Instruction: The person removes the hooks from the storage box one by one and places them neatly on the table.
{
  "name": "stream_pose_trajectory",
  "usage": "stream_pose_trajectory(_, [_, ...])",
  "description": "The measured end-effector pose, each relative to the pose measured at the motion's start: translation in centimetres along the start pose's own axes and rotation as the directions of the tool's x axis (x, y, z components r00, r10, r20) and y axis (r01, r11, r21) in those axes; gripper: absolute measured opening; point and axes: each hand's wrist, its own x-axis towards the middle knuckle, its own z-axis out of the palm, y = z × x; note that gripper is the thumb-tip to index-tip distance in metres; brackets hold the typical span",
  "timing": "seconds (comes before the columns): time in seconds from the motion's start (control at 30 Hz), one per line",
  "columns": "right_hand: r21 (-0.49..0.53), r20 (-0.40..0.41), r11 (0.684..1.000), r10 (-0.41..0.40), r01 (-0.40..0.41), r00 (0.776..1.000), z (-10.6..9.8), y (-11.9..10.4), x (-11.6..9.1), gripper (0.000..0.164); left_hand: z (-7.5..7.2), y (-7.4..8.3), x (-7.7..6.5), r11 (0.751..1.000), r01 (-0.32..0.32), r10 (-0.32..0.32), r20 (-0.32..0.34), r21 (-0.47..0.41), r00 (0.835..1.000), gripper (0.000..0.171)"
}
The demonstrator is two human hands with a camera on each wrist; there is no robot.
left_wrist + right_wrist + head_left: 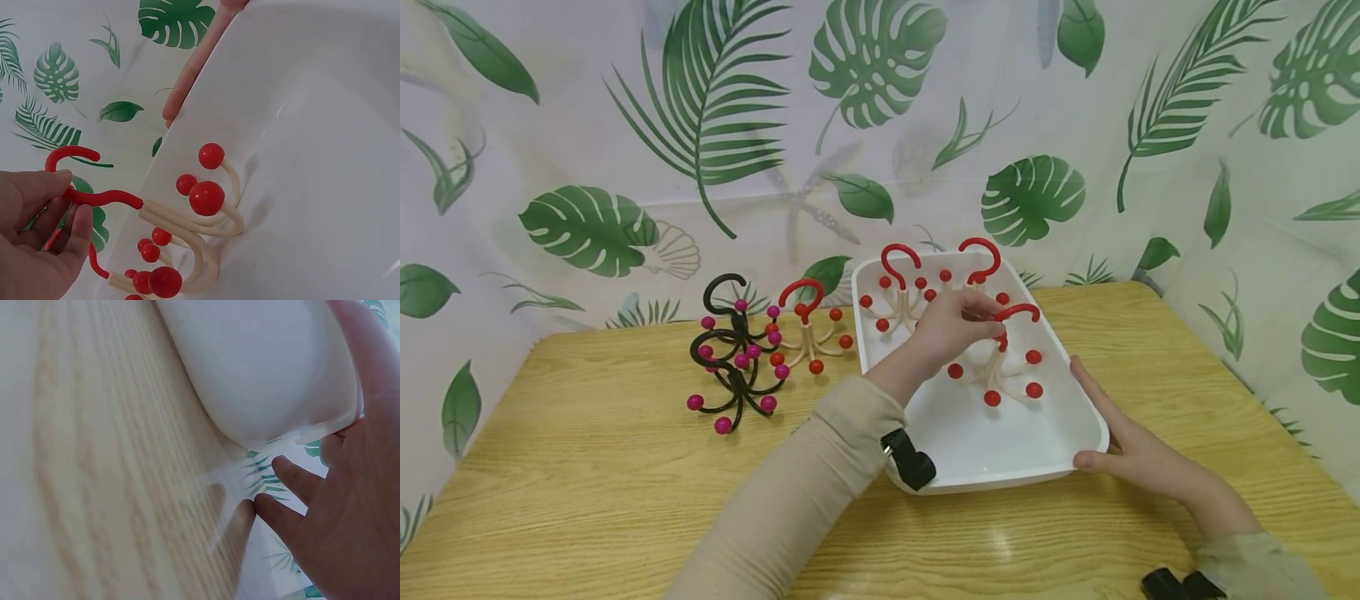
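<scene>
My left hand (946, 332) pinches the red hook of a cream hook hanger (1021, 310) between thumb and fingers. In the left wrist view this hanger (159, 217) spreads curved arms with red ball tips low inside the white tray (985, 478). Two more cream hangers with red hooks, a left one (902, 304) and a right one (994, 258), stand at the tray's far end. My right hand (1138, 454) rests against the tray's near right corner, its index finger straight along the outer wall. In the right wrist view, other fingers reach down to the tabletop.
Left of the tray on the wooden table (595, 467) stand two black hangers with magenta balls, a near one (737, 382) and a far one (739, 321). Another cream hanger (807, 337) with a red hook stands beside them. A leaf-patterned cloth (895, 158) hangs behind.
</scene>
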Motion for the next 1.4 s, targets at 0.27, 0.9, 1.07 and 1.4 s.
stream_pose_trajectory(0.27, [0.004,0.002,1.0,-0.007,0.007,1.0,0.1,-0.1,0.0,0.106,-0.4,1.4,-0.7,0.999,-0.039,0.037,-0.045,-0.034,0.998,0.02])
stream_pose_trajectory(0.9, [0.041,0.012,0.997,-0.066,0.065,0.998,0.2,0.0,-0.1,0.105,-7.4,5.1,-6.4,0.974,-0.225,0.215,-0.228,-0.021,0.95,0.023])
stream_pose_trajectory(1.07, [0.042,0.013,0.996,-0.077,0.076,0.997,0.2,0.0,-0.1,0.105,-9.3,5.3,-8.0,0.971,-0.239,0.233,-0.262,0.008,0.936,0.022])
stream_pose_trajectory(1.4, [0.028,0.008,0.997,-0.067,0.067,0.998,0.1,0.2,0.1,0.105,-12.5,5.0,-10.8,0.961,-0.257,0.275,-0.307,0.099,0.911,0.023])
